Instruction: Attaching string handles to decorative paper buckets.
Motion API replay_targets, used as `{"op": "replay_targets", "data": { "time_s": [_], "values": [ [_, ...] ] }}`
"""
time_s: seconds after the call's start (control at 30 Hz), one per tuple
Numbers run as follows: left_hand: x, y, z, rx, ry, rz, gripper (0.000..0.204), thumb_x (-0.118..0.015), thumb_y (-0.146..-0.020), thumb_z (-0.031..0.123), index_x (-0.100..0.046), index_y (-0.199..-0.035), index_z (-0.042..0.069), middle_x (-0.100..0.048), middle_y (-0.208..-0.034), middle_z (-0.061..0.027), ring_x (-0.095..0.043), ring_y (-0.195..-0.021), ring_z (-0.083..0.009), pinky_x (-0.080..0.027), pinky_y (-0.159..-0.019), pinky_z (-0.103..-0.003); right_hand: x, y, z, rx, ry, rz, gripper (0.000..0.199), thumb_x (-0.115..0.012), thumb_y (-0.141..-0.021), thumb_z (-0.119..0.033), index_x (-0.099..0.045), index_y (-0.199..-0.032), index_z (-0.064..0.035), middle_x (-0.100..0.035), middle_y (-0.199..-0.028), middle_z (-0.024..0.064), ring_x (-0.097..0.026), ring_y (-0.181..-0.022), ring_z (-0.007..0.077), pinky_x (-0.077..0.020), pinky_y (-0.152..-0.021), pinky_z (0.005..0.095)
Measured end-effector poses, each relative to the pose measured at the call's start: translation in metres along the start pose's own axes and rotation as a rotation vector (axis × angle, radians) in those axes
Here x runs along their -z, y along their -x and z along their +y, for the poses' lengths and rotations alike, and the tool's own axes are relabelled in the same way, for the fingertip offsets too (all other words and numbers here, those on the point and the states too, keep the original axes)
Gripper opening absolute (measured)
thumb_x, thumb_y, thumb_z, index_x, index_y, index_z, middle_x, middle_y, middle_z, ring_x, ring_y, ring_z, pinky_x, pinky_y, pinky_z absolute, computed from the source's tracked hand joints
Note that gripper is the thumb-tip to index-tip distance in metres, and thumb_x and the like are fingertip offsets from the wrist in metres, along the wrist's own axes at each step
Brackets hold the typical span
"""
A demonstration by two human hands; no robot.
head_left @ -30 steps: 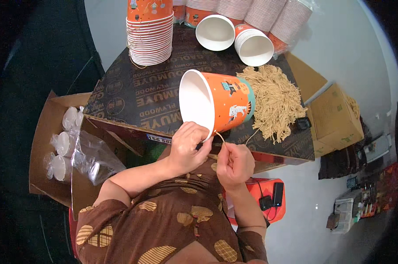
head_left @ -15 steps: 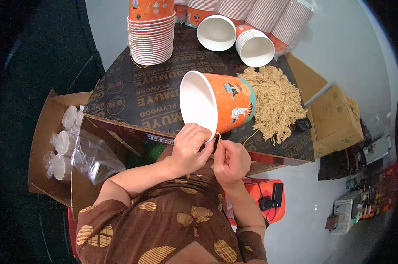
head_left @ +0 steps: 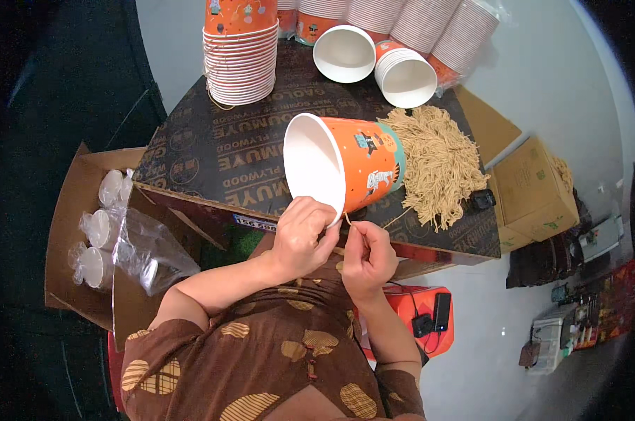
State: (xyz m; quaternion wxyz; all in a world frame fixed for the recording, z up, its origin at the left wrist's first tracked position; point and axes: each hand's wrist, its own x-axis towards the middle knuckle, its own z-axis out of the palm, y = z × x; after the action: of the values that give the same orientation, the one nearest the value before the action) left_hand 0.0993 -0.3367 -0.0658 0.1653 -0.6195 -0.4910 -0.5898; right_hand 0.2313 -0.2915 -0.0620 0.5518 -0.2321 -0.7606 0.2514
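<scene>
An orange paper bucket [head_left: 363, 165] with a white inside and cartoon figures lies on its side at the table's near edge, its mouth toward the left. My left hand [head_left: 303, 231] grips its rim at the lower side, fingers inside and thumb outside. Close beside it, my right hand [head_left: 368, 258] pinches a thin tan cord [head_left: 349, 220] that comes out of the bucket's wall just below the rim. Part of the cord is hidden by my fingers. Behind the bucket's base lies a heap of tan cords [head_left: 440, 165].
A tall stack of orange buckets [head_left: 240, 67] with cord loops stands at the back left. Loose buckets [head_left: 344, 54] and wrapped stacks [head_left: 429, 24] are behind. An open carton [head_left: 68, 245] with bagged white lids is at left; another carton [head_left: 535, 189] is at right. A red stool [head_left: 401, 305] holds electronics.
My right hand has shifted very slightly, with a little more cord showing between it and the rim. The bucket has tilted slightly to the left. My left hand keeps its grip.
</scene>
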Motion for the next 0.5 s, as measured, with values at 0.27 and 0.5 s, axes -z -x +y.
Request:
{"op": "replay_targets", "data": {
  "time_s": [0.27, 0.5],
  "values": [
    [-0.0023, 0.0011, 0.0, -0.013, -0.006, 0.005, 0.027, -0.07, -0.066, -0.009, -0.054, -0.084, 0.003, -0.06, -0.078, -0.0104, -0.057, -0.066, -0.0303, -0.045, -0.062, -0.038, -0.0026, -0.0045, -0.0008, 0.101, -0.029, 0.037, 0.015, -0.067, -0.083, 0.006, -0.062, -0.096, -0.0011, -0.058, -0.071, 0.0073, -0.053, -0.053, 0.0181, -0.0417, -0.048, 0.0301],
    [-0.0035, 0.0011, 0.0002, -0.013, -0.003, 0.01, 0.026, -0.07, -0.065, -0.01, -0.054, -0.082, 0.003, -0.06, -0.077, -0.0099, -0.057, -0.066, -0.0297, -0.044, -0.062, -0.038, -0.0065, -0.0071, 0.0016, 0.091, -0.029, 0.059, 0.013, -0.066, -0.084, 0.006, -0.061, -0.095, -0.0002, -0.057, -0.07, 0.0079, -0.052, -0.053, 0.0169, -0.0413, -0.049, 0.0292]
  ]
}}
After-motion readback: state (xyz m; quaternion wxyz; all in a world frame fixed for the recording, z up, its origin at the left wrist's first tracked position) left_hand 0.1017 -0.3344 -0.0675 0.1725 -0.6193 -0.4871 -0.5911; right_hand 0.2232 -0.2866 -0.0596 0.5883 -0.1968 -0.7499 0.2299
